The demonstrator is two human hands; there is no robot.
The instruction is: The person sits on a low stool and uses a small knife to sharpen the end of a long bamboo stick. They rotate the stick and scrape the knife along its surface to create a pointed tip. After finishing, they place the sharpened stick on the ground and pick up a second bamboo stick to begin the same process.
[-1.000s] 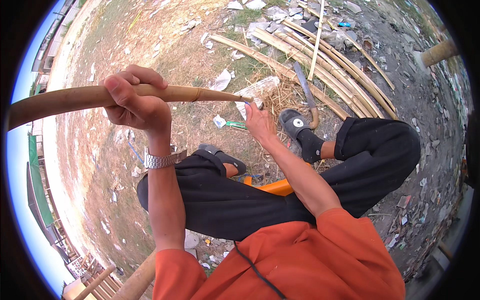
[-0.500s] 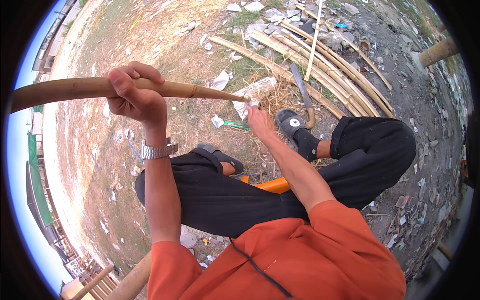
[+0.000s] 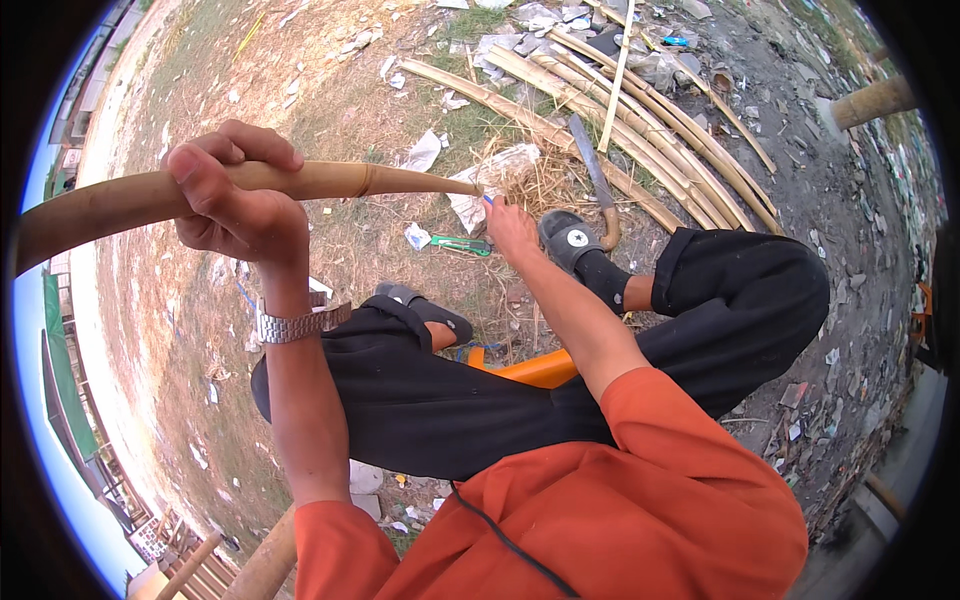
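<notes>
My left hand [image 3: 235, 190], a metal watch on its wrist, is wrapped round a long bamboo pole [image 3: 330, 180]. The pole runs from the left edge and narrows toward its far end in front of me. At that tip is my right hand [image 3: 510, 228], its fingers pinched together on a slim thing with a blue end [image 3: 488, 200]; its kind is mostly hidden by the fingers. Just left of the right hand, a green box cutter [image 3: 460, 245] lies on the ground. A machete [image 3: 592, 165] with a wooden handle rests beyond my sandalled foot.
Several split bamboo strips [image 3: 650, 140] lie in a pile at the far right. Straw shavings [image 3: 518, 180] and a crumpled plastic sheet [image 3: 465, 205] are beside the machete. Beneath my legs is an orange seat [image 3: 540, 370]. A thick bamboo post [image 3: 875, 103] stands at the right.
The pole and my left hand have shifted slightly left and toward me in the view. My right hand has stayed by the pole's tip, and the blue end now shows more plainly.
</notes>
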